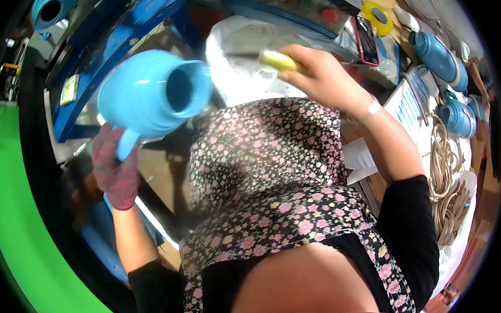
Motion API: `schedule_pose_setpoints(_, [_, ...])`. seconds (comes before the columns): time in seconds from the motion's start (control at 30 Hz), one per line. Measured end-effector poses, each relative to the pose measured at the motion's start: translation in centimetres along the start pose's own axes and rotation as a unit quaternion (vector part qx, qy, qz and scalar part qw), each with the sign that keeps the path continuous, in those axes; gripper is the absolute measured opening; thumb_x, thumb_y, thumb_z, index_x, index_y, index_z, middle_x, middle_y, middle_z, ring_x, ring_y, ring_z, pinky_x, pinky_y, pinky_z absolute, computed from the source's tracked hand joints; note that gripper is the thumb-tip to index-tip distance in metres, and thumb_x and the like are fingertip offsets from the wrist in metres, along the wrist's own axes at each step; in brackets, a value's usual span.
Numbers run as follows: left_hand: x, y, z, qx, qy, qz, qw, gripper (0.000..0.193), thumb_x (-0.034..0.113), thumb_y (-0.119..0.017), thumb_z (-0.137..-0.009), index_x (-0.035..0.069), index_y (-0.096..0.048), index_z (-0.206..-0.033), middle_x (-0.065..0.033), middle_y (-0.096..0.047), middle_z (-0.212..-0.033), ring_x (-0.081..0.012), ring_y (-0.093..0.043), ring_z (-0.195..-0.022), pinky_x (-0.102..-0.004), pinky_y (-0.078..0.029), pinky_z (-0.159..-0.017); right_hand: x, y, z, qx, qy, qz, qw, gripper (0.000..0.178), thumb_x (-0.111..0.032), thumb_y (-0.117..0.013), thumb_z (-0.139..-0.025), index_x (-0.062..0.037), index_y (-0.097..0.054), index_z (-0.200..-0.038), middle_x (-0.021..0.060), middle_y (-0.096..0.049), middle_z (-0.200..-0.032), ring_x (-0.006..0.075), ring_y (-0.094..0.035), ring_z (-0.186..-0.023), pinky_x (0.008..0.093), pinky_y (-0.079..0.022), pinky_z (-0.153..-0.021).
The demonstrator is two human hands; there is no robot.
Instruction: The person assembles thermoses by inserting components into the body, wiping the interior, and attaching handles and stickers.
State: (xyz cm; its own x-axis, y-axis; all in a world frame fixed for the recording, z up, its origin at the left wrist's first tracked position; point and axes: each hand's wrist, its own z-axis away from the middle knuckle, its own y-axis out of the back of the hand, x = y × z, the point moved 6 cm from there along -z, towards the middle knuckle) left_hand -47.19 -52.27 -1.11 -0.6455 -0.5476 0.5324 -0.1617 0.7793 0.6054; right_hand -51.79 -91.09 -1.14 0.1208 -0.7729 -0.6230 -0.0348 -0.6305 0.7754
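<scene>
Gripping one light-blue plastic jug (133, 91) by its handle, the gloved left hand (115, 168) is curled shut, forearm coming up from below, jug mouth pointing toward the right hand (317, 72). That one's bare, bent inward, pinching one yellow-green object (282, 60), too blurry to tell what. Just past it: one phone (365, 39), one yellow tape roll (377, 18); further right, at least two more blue jugs (439, 59).

Open room lies between the blue jug (130, 94) and the right grip (322, 78), above the white plastic bag (223, 43). The jug blocks a straight reach to the blue frame (160, 18). The flowered apron (267, 150) bounds the near side. Beyond the right grip, a phone (367, 42) and yellow roll (368, 12) obstruct; coiled cord (441, 173) crowds the right.
</scene>
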Motion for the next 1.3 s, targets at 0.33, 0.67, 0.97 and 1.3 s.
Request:
schedule_pose_setpoints(0.33, [4.1, 11.0, 0.6, 0.239, -0.098, -0.106, 0.96, 0.039, 0.01, -0.064, -0.089, -0.001, -0.054, -0.125, -0.0151, -0.055, -0.127, -0.028, -0.055, -0.113, -0.0381, -0.046, -0.096, 21.6, -9.7, -2.4, -0.106, -0.148, 0.223, 0.958, 0.029, -0.015, -0.062, -0.079, -0.0127, -0.068, -0.107, 0.0138, -0.065, -0.109, 0.0326, -0.063, -0.1, 0.0407, -0.051, -0.087])
schedule_pose_setpoints(0.67, [7.5, -2.3, -0.9, -0.068, 0.238, 0.378, 0.892, 0.051, 0.015, -0.071, -0.081, -0.003, -0.054, -0.126, -0.0147, -0.054, -0.13, -0.0254, -0.052, -0.115, -0.0383, -0.042, -0.097, 23.3, -9.7, -0.8, -0.131, -0.162, 0.176, 0.962, 0.025, -0.029, -0.066, -0.079, -0.0061, -0.071, -0.088, 0.0138, -0.07, -0.092, 0.032, -0.066, -0.09, 0.043, -0.051, -0.077])
schedule_pose_setpoints(0.97, [11.8, -4.1, -3.6, -0.48, 0.057, 0.309, 0.819, 0.065, 0.022, -0.072, -0.078, 0.0, -0.049, -0.135, -0.0159, -0.045, -0.142, -0.0325, -0.044, -0.13, -0.0465, -0.035, -0.108, 16.8, -2.2, -1.6, 0.019, -0.226, -0.222, 0.948, 0.027, -0.023, -0.073, -0.08, 0.0002, -0.06, -0.078, 0.0056, -0.063, -0.066, 0.0163, -0.062, -0.052, 0.0289, -0.048, -0.047])
schedule_pose_setpoints(1.3, [20.3, -7.9, -8.2, -0.265, -0.128, 0.304, 0.906, 0.084, 0.036, -0.091, -0.056, 0.005, -0.057, -0.126, -0.0162, -0.056, -0.13, -0.0317, -0.055, -0.12, -0.0413, -0.044, -0.101, -5.0, 7.8, 1.9, 0.06, 0.118, -0.116, 0.984, 0.017, -0.009, -0.06, -0.092, 0.0021, -0.067, -0.103, 0.0075, -0.064, -0.093, 0.0123, -0.059, -0.078, 0.0258, -0.047, -0.068])
